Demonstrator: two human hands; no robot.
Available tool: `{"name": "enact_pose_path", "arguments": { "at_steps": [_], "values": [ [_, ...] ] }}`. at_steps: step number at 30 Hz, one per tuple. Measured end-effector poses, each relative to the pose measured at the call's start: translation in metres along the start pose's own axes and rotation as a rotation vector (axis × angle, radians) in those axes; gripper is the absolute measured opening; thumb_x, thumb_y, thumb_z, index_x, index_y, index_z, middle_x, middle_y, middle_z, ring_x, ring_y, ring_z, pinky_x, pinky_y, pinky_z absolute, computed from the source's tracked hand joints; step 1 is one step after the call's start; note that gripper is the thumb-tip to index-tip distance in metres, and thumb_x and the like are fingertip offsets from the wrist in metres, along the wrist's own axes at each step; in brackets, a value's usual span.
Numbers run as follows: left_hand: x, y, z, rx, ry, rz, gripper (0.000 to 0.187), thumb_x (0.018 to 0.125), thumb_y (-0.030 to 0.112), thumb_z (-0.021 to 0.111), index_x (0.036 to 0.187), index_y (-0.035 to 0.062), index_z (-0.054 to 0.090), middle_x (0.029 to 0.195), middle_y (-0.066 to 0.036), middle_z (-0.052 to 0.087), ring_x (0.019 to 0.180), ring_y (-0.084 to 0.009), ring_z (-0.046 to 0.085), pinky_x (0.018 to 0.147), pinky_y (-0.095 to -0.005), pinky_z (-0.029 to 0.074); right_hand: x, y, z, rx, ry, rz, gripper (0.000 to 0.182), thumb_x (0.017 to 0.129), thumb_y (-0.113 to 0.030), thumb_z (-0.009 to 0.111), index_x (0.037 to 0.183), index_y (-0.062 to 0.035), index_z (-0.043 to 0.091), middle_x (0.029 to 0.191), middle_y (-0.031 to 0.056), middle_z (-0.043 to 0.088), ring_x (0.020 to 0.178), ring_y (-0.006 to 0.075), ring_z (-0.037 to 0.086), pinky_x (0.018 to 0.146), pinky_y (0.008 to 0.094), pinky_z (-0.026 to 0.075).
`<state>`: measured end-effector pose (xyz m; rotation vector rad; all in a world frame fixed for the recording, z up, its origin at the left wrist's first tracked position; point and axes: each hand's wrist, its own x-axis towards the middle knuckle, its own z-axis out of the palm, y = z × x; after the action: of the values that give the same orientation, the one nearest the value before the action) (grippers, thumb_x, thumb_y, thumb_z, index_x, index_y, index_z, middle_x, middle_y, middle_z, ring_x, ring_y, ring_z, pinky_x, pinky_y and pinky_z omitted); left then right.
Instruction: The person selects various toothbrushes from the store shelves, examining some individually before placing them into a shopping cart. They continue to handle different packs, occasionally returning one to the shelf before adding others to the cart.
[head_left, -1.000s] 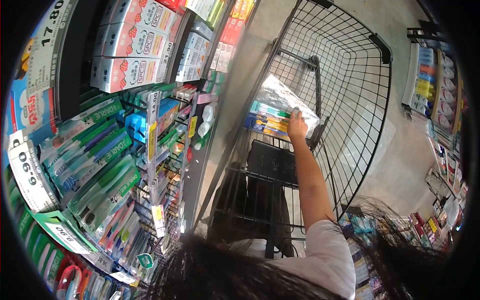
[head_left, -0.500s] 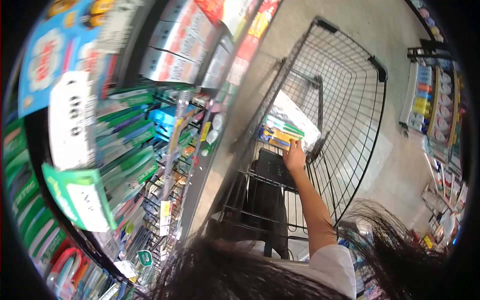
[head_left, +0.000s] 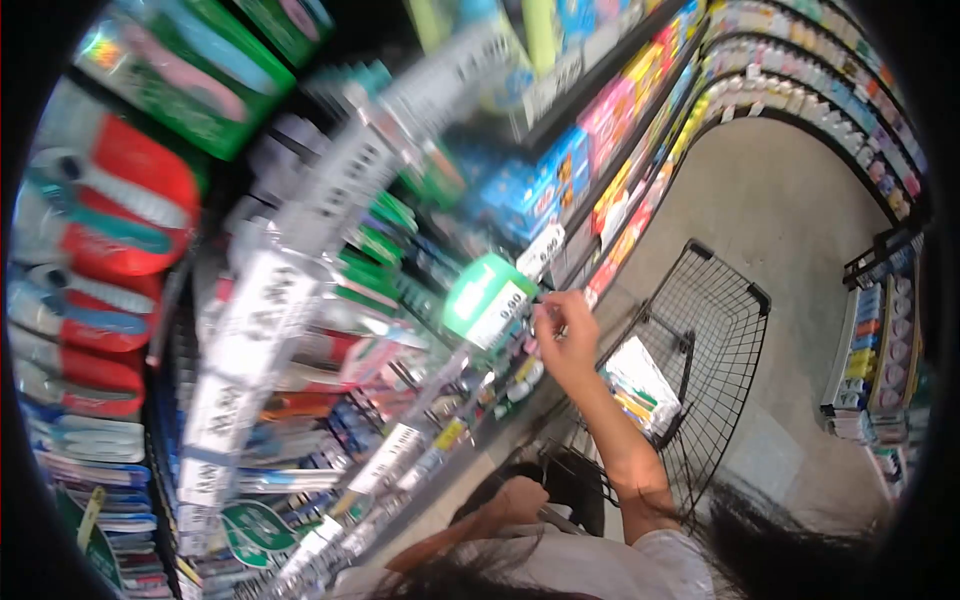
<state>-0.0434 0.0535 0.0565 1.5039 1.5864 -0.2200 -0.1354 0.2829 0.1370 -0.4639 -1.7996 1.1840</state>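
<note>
My right hand [head_left: 568, 338] is raised beside the shelf, near a green price tag [head_left: 487, 300] reading 9.90. Its fingers are loosely bent, the thumb stands a little apart from them, and nothing shows in them. Lower down, my left hand [head_left: 521, 499] is closed on the handle of the black wire shopping cart [head_left: 735, 345]. Inside the cart lies a white flat pack [head_left: 640, 375] with yellow, green and blue packages [head_left: 640, 405] at its near end. Packaged toothbrushes [head_left: 110, 225] hang on the shelf at left.
A long shelf with price strips [head_left: 240, 380] runs along my left. Blue boxes [head_left: 545, 185] and pink packs sit farther along it. Curved shelves of bottles [head_left: 800, 95] stand at the far end, and a display rack [head_left: 875, 345] is on the right.
My right hand has come out of the cart, away from the packages, and up to the shelf. The view has turned left toward the shelf, and my left hand now shows.
</note>
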Motion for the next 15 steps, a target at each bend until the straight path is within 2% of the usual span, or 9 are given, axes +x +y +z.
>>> {"name": "enact_pose_path", "arguments": {
  "at_steps": [1, 3, 6, 7, 8, 10, 11, 12, 15],
  "values": [
    [0.001, -0.004, 0.008, 0.025, 0.093, 0.041, 0.024, 0.058, 0.026, 0.065, 0.073, 0.0071, 0.068, 0.072, -0.015, 0.065, 0.072, -0.0323, 0.065, 0.063, -0.0432, 0.052, 0.011, -0.022, 0.011, 0.000, -0.035, -0.016, 0.013, 0.078, -0.002, 0.062, 0.091, -0.0021, 0.057, 0.080, 0.0110, 0.055, 0.060, 0.0215, 0.056, 0.052, 0.0299, 0.045],
    [0.003, -0.012, 0.020, 0.035, 0.129, 0.064, 0.025, 0.060, 0.025, 0.065, 0.074, 0.0050, 0.068, 0.074, -0.017, 0.065, 0.073, -0.0341, 0.065, 0.066, -0.0438, 0.052, 0.029, -0.048, 0.035, 0.014, -0.080, -0.107, 0.020, 0.078, -0.008, 0.064, 0.096, -0.0045, 0.056, 0.085, 0.0101, 0.054, 0.065, 0.0231, 0.057, 0.057, 0.0331, 0.047],
    [-0.003, -0.007, 0.006, 0.020, 0.169, 0.071, 0.025, 0.062, 0.023, 0.064, 0.078, 0.0034, 0.068, 0.079, -0.018, 0.066, 0.077, -0.0351, 0.065, 0.068, -0.0438, 0.052, 0.052, -0.082, 0.061, -0.042, -0.166, -0.197, 0.028, 0.076, -0.007, 0.065, 0.101, -0.0033, 0.054, 0.089, 0.0116, 0.053, 0.067, 0.0212, 0.057, 0.057, 0.0326, 0.046],
    [0.001, -0.012, 0.014, 0.017, 0.191, 0.057, 0.025, 0.063, 0.023, 0.065, 0.078, 0.0034, 0.068, 0.080, -0.018, 0.066, 0.077, -0.0348, 0.065, 0.068, -0.0437, 0.052, 0.060, -0.084, 0.072, -0.061, -0.144, -0.332, 0.035, 0.073, -0.008, 0.068, 0.104, -0.0017, 0.052, 0.090, 0.0129, 0.052, 0.066, 0.0207, 0.057, 0.058, 0.0331, 0.046],
    [0.011, -0.017, 0.027, -0.001, 0.216, 0.040, 0.025, 0.064, 0.023, 0.065, 0.078, 0.0034, 0.068, 0.081, -0.018, 0.066, 0.078, -0.0345, 0.065, 0.068, -0.0435, 0.052, 0.064, -0.086, 0.078, -0.129, -0.242, -0.168, 0.044, 0.070, -0.011, 0.071, 0.107, 0.0000, 0.049, 0.094, 0.0146, 0.051, 0.074, 0.0260, 0.056, 0.064, 0.0355, 0.047],
    [0.017, -0.022, 0.032, 0.036, 0.206, 0.086, 0.027, 0.064, 0.025, 0.066, 0.078, 0.0031, 0.068, 0.080, -0.017, 0.066, 0.079, -0.0350, 0.065, 0.067, -0.0434, 0.051, 0.078, -0.071, 0.096, -0.244, -0.259, -0.374, 0.050, 0.068, -0.012, 0.071, 0.110, 0.0000, 0.047, 0.096, 0.0170, 0.050, 0.085, 0.0343, 0.053, 0.073, 0.0391, 0.045],
    [0.014, -0.024, 0.035, -0.001, 0.251, 0.127, 0.029, 0.063, 0.026, 0.067, 0.079, 0.0025, 0.068, 0.080, -0.018, 0.066, 0.080, -0.0355, 0.064, 0.067, -0.0437, 0.051, 0.084, -0.046, 0.106, -0.206, -0.274, -0.421, 0.047, 0.065, -0.011, 0.071, 0.106, -0.0004, 0.050, 0.100, 0.0200, 0.050, 0.094, 0.0407, 0.049, 0.080, 0.0433, 0.043],
    [0.012, -0.028, 0.035, -0.020, 0.272, 0.172, 0.031, 0.062, 0.028, 0.068, 0.080, 0.0020, 0.068, 0.080, -0.018, 0.066, 0.080, -0.0360, 0.064, 0.067, -0.0440, 0.051, 0.090, -0.031, 0.111, -0.296, -0.348, -0.490, 0.043, 0.063, -0.009, 0.070, 0.101, 0.0004, 0.054, 0.105, 0.0222, 0.051, 0.094, 0.0426, 0.048, 0.083, 0.0453, 0.041],
    [0.017, -0.040, 0.040, -0.042, 0.202, 0.249, 0.044, 0.065, 0.040, 0.067, 0.090, 0.0042, 0.062, 0.076, -0.019, 0.064, 0.078, -0.0377, 0.063, 0.065, -0.0492, 0.047, 0.098, 0.001, 0.138, -0.301, -0.324, -0.353, 0.037, 0.061, -0.012, 0.070, 0.094, 0.0010, 0.058, 0.096, 0.0239, 0.055, 0.096, 0.0431, 0.050, 0.085, 0.0453, 0.041]
  ]
}}
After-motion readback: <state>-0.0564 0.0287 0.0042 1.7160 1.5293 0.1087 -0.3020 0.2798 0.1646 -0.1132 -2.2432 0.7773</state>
